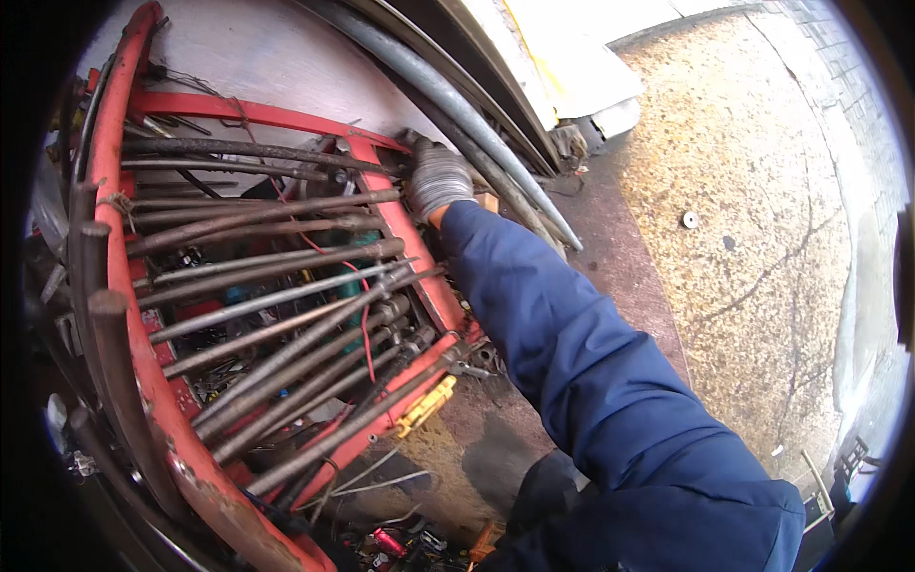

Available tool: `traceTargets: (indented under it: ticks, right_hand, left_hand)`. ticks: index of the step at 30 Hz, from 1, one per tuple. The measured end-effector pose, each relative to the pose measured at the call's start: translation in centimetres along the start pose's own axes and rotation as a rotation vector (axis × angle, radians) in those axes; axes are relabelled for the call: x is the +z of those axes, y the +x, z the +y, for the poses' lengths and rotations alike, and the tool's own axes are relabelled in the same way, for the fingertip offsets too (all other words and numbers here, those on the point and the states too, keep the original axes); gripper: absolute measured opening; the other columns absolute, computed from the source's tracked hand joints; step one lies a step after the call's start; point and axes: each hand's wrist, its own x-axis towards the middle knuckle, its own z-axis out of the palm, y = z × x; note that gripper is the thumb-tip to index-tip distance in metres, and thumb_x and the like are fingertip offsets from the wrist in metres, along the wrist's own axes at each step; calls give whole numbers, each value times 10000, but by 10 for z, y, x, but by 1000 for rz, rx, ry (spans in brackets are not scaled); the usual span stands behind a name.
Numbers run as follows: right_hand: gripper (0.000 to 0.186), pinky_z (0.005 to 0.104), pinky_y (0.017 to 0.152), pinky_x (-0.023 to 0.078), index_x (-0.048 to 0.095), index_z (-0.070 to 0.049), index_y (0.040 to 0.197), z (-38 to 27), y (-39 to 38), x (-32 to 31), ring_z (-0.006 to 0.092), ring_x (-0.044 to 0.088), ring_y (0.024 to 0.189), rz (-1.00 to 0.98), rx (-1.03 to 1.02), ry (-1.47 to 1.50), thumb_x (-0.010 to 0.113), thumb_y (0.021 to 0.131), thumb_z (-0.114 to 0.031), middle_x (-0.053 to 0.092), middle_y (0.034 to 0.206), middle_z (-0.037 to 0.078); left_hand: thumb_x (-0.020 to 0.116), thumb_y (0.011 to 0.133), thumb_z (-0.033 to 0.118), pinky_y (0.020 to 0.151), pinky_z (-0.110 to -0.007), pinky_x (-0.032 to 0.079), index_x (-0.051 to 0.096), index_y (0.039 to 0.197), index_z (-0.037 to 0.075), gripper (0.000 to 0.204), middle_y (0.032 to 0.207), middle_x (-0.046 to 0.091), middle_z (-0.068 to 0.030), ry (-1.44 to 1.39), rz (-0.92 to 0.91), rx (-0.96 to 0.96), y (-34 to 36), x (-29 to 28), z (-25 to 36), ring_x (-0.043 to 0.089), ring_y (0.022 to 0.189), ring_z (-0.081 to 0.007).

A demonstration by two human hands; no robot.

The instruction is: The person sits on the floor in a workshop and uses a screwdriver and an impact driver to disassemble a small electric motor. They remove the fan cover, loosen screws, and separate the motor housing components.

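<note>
My right hand (437,174), in a grey knitted glove with dark fingertips, is at the far right corner of a red metal rack (419,250). Its fingers curl down by the rack's corner, beside the ends of the upper steel bars (257,149). What they grip is hidden behind the glove. Across the rack lie several long brown and grey metal rods (257,305), some with thicker heads at their right ends. A thin red cord (366,329) hangs over them. My left hand does not show.
Grey metal pipes (457,105) lean past the hand at the top. A yellow clamp-like piece (426,407) is on the rack's near rail. Dark bars (107,334) stand along the left side. Loose small parts (391,543) lie below; speckled floor (734,191) spreads right.
</note>
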Motion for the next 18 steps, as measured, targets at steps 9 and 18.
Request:
traceTargets:
  ticks: [9, 18]
  right_hand:
    - [162, 479, 684, 499, 591, -86, 989, 25, -160, -135, 400, 616, 768, 450, -248, 187, 579, 828, -92, 623, 805, 187]
    - [245, 468, 721, 509, 668, -96, 907, 89, -508, -296, 379, 644, 836, 197, 119, -20, 712, 737, -266, 663, 852, 184]
  left_hand:
    - [637, 861, 256, 923, -392, 443, 530, 1223, 33, 439, 1196, 597, -123, -118, -75, 220, -24, 35, 7, 567, 1077, -234]
    - [655, 858, 193, 907, -383, 456, 550, 1190, 29, 384, 1168, 615, -115, -526, -629, 641, -244, 112, 56, 581, 1054, -220]
